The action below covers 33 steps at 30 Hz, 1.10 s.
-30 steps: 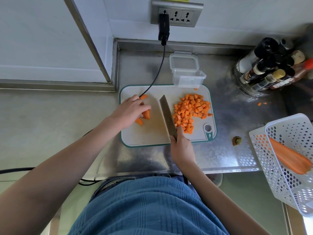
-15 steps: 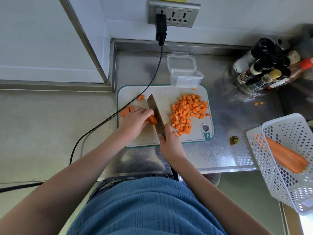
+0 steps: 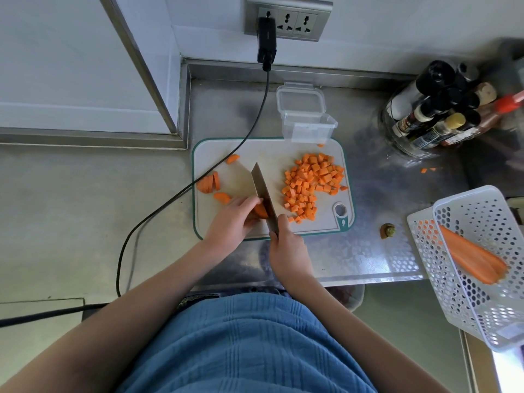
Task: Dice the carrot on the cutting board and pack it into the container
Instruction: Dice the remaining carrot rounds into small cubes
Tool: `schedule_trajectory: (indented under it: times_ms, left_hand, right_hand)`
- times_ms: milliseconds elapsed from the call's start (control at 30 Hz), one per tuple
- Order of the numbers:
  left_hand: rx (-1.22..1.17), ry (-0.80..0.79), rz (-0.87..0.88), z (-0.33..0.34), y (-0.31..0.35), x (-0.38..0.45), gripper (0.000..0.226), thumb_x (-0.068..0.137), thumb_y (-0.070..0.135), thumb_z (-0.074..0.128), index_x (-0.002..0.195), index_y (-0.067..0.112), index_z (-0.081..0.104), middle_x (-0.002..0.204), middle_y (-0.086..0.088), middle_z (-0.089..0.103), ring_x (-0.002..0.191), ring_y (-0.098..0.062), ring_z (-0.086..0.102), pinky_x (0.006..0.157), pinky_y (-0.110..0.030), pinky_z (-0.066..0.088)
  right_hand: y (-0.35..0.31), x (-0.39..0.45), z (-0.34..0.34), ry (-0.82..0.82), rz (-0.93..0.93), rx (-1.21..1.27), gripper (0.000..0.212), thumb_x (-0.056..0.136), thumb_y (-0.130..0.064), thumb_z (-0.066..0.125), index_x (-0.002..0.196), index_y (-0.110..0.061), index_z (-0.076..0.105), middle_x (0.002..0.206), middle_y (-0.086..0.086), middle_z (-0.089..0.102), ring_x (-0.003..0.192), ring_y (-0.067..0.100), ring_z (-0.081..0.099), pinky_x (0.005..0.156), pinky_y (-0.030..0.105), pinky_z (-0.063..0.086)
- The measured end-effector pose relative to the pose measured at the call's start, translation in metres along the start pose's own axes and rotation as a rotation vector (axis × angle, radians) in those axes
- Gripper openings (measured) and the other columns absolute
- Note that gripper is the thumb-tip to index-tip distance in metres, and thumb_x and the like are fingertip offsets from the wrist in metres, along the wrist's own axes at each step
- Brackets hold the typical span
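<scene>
A white cutting board (image 3: 249,154) with a teal rim lies on the steel counter. On its right side sits a pile of diced carrot (image 3: 312,182). My left hand (image 3: 232,219) holds a carrot piece (image 3: 261,211) down near the board's front edge. My right hand (image 3: 286,245) grips the handle of a knife (image 3: 262,188) whose blade rests against that piece. Sliced carrot pieces (image 3: 209,182) lie at the board's left edge, with two more slices nearby. The clear plastic container (image 3: 307,120) stands open just behind the board, its lid hinged back.
A black cable (image 3: 249,129) runs from the wall socket across the board's left corner. Sauce bottles (image 3: 442,109) stand at the back right. A white perforated basket (image 3: 482,268) with carrot strips sits at the right. A carrot stub (image 3: 387,230) lies on the counter.
My left hand left the slices at the board's left edge and brought one piece toward the front middle. The knife moved left from the dice pile and now sits against that piece.
</scene>
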<state>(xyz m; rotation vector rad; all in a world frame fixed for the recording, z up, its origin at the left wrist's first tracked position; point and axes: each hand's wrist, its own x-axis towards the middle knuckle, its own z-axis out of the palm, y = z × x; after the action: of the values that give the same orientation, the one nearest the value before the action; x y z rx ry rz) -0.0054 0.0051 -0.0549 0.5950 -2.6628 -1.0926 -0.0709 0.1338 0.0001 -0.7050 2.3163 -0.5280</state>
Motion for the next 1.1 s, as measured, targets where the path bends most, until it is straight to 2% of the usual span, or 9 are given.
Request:
schedule_trajectory:
  times_ms: [167, 300, 533, 633, 767, 867, 933, 1000, 1100]
  left_hand:
    - [-0.082, -0.002, -0.139, 0.003, -0.001, -0.001, 0.058, 0.075, 0.021, 0.076, 0.126, 0.012, 0.049, 0.114, -0.007, 0.059, 0.107, -0.022, 0.054, 0.089, -0.032, 0.048]
    - [-0.092, 0.022, -0.156, 0.004, 0.002, 0.001, 0.053, 0.075, 0.021, 0.077, 0.121, 0.011, 0.054, 0.111, -0.008, 0.061, 0.105, -0.024, 0.055, 0.089, -0.034, 0.048]
    - [-0.096, 0.066, -0.17, 0.007, 0.002, 0.003, 0.051, 0.075, 0.025, 0.077, 0.12, 0.014, 0.057, 0.111, -0.004, 0.065, 0.105, -0.021, 0.055, 0.086, -0.03, 0.047]
    - [-0.137, 0.096, -0.168, 0.011, 0.004, 0.0, 0.047, 0.075, 0.02, 0.077, 0.113, 0.006, 0.053, 0.108, -0.006, 0.067, 0.107, -0.025, 0.057, 0.085, -0.038, 0.05]
    - [-0.186, 0.084, -0.186, 0.014, 0.004, -0.001, 0.041, 0.073, 0.013, 0.078, 0.101, 0.005, 0.048, 0.106, -0.01, 0.065, 0.107, -0.027, 0.059, 0.082, -0.044, 0.052]
    - [-0.164, 0.036, -0.191, 0.012, 0.003, -0.002, 0.049, 0.073, 0.012, 0.078, 0.112, 0.005, 0.047, 0.114, -0.011, 0.062, 0.111, -0.026, 0.057, 0.09, -0.042, 0.049]
    - [-0.153, 0.047, -0.205, 0.008, 0.003, -0.008, 0.048, 0.081, 0.003, 0.068, 0.123, 0.004, 0.046, 0.12, -0.012, 0.058, 0.114, -0.024, 0.055, 0.097, -0.035, 0.045]
    - [-0.159, 0.109, -0.236, 0.0, 0.007, -0.015, 0.037, 0.088, -0.001, 0.056, 0.123, 0.003, 0.047, 0.116, -0.01, 0.057, 0.105, -0.02, 0.056, 0.092, -0.028, 0.046]
    - [-0.161, 0.169, -0.331, -0.006, 0.014, -0.017, 0.01, 0.096, 0.007, 0.046, 0.102, 0.003, 0.051, 0.087, -0.003, 0.054, 0.073, -0.016, 0.053, 0.064, -0.024, 0.041]
  right_hand:
    - [0.002, 0.0, -0.002, 0.004, 0.009, 0.022, 0.012, 0.099, -0.013, 0.036, 0.11, -0.017, 0.034, 0.08, 0.011, 0.059, 0.072, 0.032, 0.057, 0.057, 0.036, 0.044]
    - [0.004, -0.003, -0.005, 0.029, 0.019, 0.04, 0.01, 0.098, -0.014, 0.038, 0.108, -0.018, 0.035, 0.082, 0.013, 0.061, 0.074, 0.033, 0.058, 0.063, 0.045, 0.052]
    - [0.001, -0.005, -0.001, -0.015, 0.045, -0.007, 0.018, 0.099, -0.014, 0.034, 0.117, -0.017, 0.031, 0.083, 0.014, 0.06, 0.075, 0.034, 0.058, 0.061, 0.04, 0.047]
    - [-0.001, -0.006, 0.004, -0.015, 0.041, -0.06, 0.017, 0.098, -0.01, 0.032, 0.115, -0.016, 0.029, 0.081, 0.016, 0.06, 0.073, 0.034, 0.057, 0.061, 0.042, 0.049]
    - [-0.002, -0.007, 0.007, -0.016, 0.02, -0.107, 0.016, 0.098, -0.008, 0.03, 0.111, -0.015, 0.029, 0.079, 0.017, 0.06, 0.072, 0.035, 0.057, 0.062, 0.046, 0.05]
    - [-0.002, -0.009, 0.002, 0.015, 0.016, -0.079, 0.017, 0.098, -0.009, 0.03, 0.114, -0.014, 0.029, 0.08, 0.017, 0.061, 0.072, 0.036, 0.056, 0.061, 0.045, 0.049]
    - [-0.001, -0.011, -0.006, 0.056, 0.032, -0.036, 0.021, 0.099, -0.01, 0.03, 0.119, -0.014, 0.029, 0.081, 0.019, 0.06, 0.073, 0.038, 0.056, 0.061, 0.045, 0.047]
    - [-0.002, -0.011, -0.013, 0.106, 0.035, 0.004, 0.023, 0.098, -0.011, 0.031, 0.121, -0.013, 0.03, 0.079, 0.018, 0.059, 0.073, 0.039, 0.055, 0.061, 0.045, 0.047]
    - [-0.008, -0.013, -0.017, 0.116, 0.012, 0.035, 0.022, 0.101, -0.016, 0.03, 0.123, -0.015, 0.03, 0.075, 0.013, 0.056, 0.07, 0.037, 0.055, 0.056, 0.042, 0.043]
